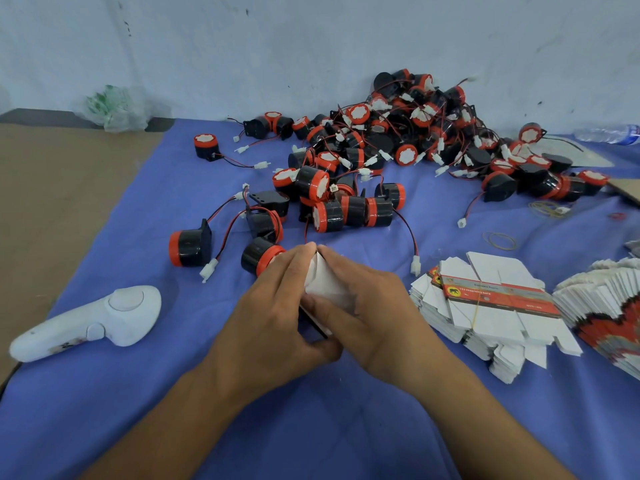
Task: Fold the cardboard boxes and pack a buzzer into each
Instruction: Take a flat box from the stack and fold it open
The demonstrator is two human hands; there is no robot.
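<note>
Folding step, not packing. Clamped between left hand [273,306] and right hand [367,303]: one small white cardboard box blank [323,282], partly opened out, over the blue cloth-covered table [311,427]. Fingers [294,263] of both hands curled round it, tips meeting at its far top corner, thumbs pressed on the near side. Not a closed box yet; flap state hidden behind the fingers. Resting on the cloth or lifted: cannot tell.

Just beyond the left knuckles, maybe touching: black cylindrical buzzer with red cap [256,258]. Further out past the grip: loose heap of identical wired buzzers [381,140]. Near, right of the grip: rubber-banded stack of flat white-and-red printed blanks [498,292]. Further right: fanned second stack [602,303]. Left of the grip, well apart: white plastic handheld controller [114,317].

No finished, packed box in view, so judged early in the task.

Next, probably: squaring the blank into a tube, tucking one end's flaps shut, then freeing the left hand for the nearest buzzer. Calls for keeping the other end open and feeding wire and plug inside before closing. Risk: wires snagging on neighbouring buzzers when lifting one out.
</note>
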